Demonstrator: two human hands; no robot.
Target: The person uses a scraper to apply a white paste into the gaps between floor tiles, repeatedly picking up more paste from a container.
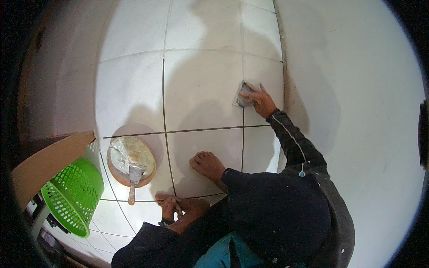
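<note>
My right hand [261,99] is closed on a flat grey pad [241,94], its exact kind unclear. The pad is pressed to the white floor tile, over the joint line near the right wall. Above it that joint looks pale; below it the joint is dark. Down by my left foot [193,206], my left hand [169,208] hangs with loosely bent fingers and nothing visible in it. A round bowl [150,175] of white paste [118,155] stands on the tiles to the left. A putty knife [133,178] lies in it, blade in the paste, handle over the rim.
A green perforated plastic basket [80,192] stands at the lower left, beside a brown board-like edge [56,163]. My right foot [209,166] is planted on a middle tile. A plain pale wall [357,134] runs along the right side.
</note>
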